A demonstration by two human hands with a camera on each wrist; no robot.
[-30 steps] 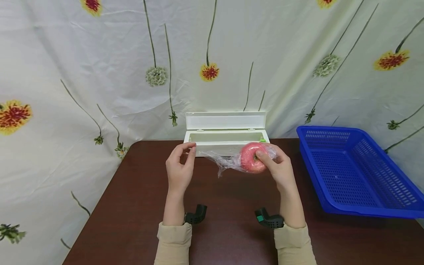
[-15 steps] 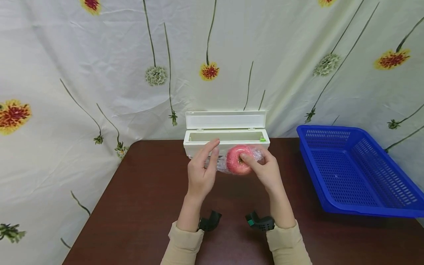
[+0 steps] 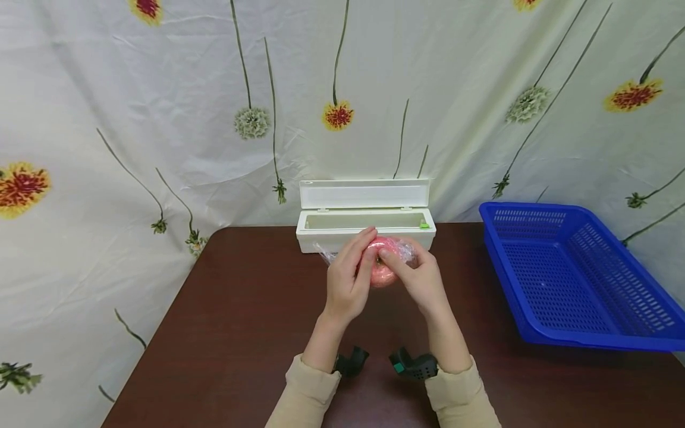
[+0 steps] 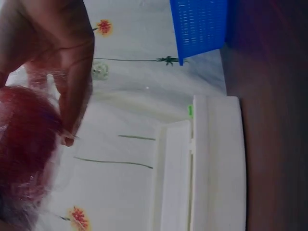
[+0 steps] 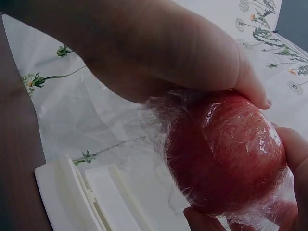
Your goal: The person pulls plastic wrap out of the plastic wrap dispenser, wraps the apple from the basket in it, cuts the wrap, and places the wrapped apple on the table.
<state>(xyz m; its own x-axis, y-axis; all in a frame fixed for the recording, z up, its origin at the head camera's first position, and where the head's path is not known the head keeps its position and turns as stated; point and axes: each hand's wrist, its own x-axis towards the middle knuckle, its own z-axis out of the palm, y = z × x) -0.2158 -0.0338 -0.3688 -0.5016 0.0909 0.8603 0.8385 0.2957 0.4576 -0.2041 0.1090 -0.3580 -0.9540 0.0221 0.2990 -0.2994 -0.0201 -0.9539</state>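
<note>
A red apple point(image 3: 382, 276) wrapped in clear plastic film point(image 3: 405, 252) is held up before the white box. My right hand point(image 3: 420, 276) grips the apple, thumb on its near face and fingers behind. From the left, my left hand point(image 3: 345, 285) rests against the apple with nearly straight fingers. A loose tail of film sticks out behind the left fingers. In the right wrist view the left hand point(image 5: 168, 53) lies along one side of the film-covered apple point(image 5: 226, 154). Right-hand fingers show behind the apple point(image 4: 24, 139) in the left wrist view.
The long white box point(image 3: 366, 242) stands at the table's back edge with its lid point(image 3: 365, 194) raised. A blue plastic basket point(image 3: 527, 333) sits on the right of the brown table point(image 3: 225, 333). Behind hangs a flower-patterned cloth point(image 3: 187, 89).
My left hand has let go of the stretched film tail and moved right, folding film against the apple. The right hand has brought the apple slightly left.
</note>
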